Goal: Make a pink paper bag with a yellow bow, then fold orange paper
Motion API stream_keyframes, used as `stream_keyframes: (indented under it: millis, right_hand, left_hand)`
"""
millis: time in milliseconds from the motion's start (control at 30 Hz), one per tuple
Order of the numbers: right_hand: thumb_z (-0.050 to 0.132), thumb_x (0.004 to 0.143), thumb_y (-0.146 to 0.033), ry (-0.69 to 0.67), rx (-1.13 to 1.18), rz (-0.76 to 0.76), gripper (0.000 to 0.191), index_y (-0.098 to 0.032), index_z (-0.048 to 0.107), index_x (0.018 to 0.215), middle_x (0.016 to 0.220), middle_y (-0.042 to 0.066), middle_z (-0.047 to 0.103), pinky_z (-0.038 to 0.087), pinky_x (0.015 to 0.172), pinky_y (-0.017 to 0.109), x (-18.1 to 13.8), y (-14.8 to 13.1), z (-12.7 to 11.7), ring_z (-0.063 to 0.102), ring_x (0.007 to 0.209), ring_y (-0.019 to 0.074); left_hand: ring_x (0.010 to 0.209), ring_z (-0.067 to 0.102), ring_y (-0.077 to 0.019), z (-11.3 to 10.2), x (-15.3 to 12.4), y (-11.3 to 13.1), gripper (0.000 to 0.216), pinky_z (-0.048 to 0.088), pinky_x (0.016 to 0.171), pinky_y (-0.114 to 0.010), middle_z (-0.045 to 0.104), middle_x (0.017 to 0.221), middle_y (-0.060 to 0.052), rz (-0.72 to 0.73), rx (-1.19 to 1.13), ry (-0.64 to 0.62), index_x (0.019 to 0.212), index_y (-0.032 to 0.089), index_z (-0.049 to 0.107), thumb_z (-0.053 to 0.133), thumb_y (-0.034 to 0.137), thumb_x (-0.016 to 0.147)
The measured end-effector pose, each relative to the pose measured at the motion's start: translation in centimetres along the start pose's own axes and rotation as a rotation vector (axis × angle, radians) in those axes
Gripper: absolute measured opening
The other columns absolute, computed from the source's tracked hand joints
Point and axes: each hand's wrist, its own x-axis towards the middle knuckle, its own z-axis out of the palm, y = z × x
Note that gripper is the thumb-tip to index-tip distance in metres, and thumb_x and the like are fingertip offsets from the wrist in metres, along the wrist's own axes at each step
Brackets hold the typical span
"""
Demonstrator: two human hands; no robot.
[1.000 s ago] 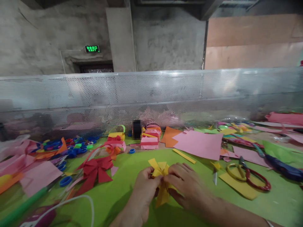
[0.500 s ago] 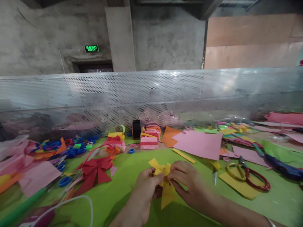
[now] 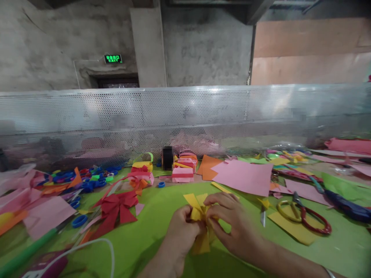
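Both of my hands pinch a yellow paper bow just above the green table cover, low in the middle of the view. My left hand grips its pinched centre from the left, fingers closed. My right hand holds the same centre from the right, thumb and fingertips pressed on the paper. Yellow loops stick up behind my fingers and the tails hang below them.
A red paper bow lies to the left. Pink paper sheets, scissors with red and yellow handles, a blue glue gun, small pink paper boxes and blue rings lie around. A perforated metal screen closes the back.
My hands have shifted slightly on the yellow bow and lifted it a little. The tails now hang more hidden between my hands. Nothing else has moved.
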Motion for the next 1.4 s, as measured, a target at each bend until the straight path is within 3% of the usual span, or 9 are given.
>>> stream_keyframes:
  millis: [200,367,533,733,1033,1200,1400]
  right_hand:
    - [0.049,0.079,-0.009,-0.044,0.039,0.096,0.016,-0.020,0.054,0.068,0.075,0.002,0.060,0.039,0.068,0.029,-0.1,0.1,0.2,0.053,0.074,0.0158]
    - [0.048,0.079,-0.009,-0.066,0.067,0.135,0.016,-0.020,0.053,0.069,0.070,0.001,0.057,0.039,0.065,0.029,-0.2,0.2,0.2,0.051,0.069,0.0153]
    - [0.047,0.078,-0.009,-0.038,0.148,0.176,0.015,-0.021,0.051,0.069,0.073,0.002,0.058,0.042,0.064,0.028,-0.3,0.4,0.4,0.054,0.071,0.0160]
    - [0.047,0.078,-0.009,-0.013,0.225,0.220,0.014,-0.021,0.051,0.071,0.077,0.003,0.058,0.045,0.066,0.027,-0.2,0.2,0.5,0.056,0.074,0.0163]
    - [0.050,0.074,-0.012,0.024,0.279,0.246,0.010,-0.021,0.054,0.071,0.098,0.006,0.064,0.048,0.079,0.029,-0.1,-0.2,-0.3,0.061,0.093,0.0183]
    - [0.044,0.070,-0.011,-0.065,0.333,0.334,0.012,-0.020,0.051,0.068,0.075,0.002,0.061,0.045,0.064,0.026,0.1,-0.2,-0.6,0.058,0.071,0.0155]
    - [0.043,0.064,-0.012,-0.172,0.340,0.399,0.010,-0.020,0.048,0.062,0.065,-0.001,0.053,0.038,0.060,0.024,0.5,-0.4,-1.3,0.049,0.065,0.0136]
  left_hand:
    - [0.059,0.052,-0.0105,0.1,-0.4,0.3,0.013,0.039,0.057,-0.020,0.062,0.062,0.002,0.011,-0.007,-0.068,0.068,0.016,0.065,0.067,0.013,0.055]
    - [0.058,0.053,-0.0114,0.1,-0.3,0.2,0.014,0.038,0.057,-0.021,0.062,0.060,0.001,0.014,0.055,-0.031,0.070,0.014,0.068,0.071,0.018,0.057]
    - [0.059,0.054,-0.0118,-0.2,0.2,-0.3,0.011,0.039,0.059,-0.021,0.063,0.062,0.001,0.030,0.042,-0.058,0.069,0.015,0.068,0.068,0.016,0.059]
    - [0.061,0.054,-0.0120,0.1,0.1,0.2,0.015,0.039,0.058,-0.021,0.064,0.065,0.000,0.004,0.085,0.028,0.073,0.014,0.067,0.065,0.010,0.059]
    - [0.052,0.045,-0.0099,0.8,-0.7,1.3,0.015,0.032,0.050,-0.020,0.051,0.051,0.005,0.097,0.289,0.047,0.054,0.017,0.059,0.055,0.003,0.058]
    - [0.056,0.044,-0.0114,0.7,-0.9,1.4,0.015,0.032,0.053,-0.021,0.050,0.053,0.004,0.140,0.395,0.025,0.053,0.017,0.057,0.055,0.003,0.059]
    - [0.061,0.047,-0.0139,0.4,-0.8,0.9,0.016,0.029,0.053,-0.024,0.048,0.057,0.002,0.269,0.652,-0.012,0.054,0.018,0.052,0.049,0.004,0.061]
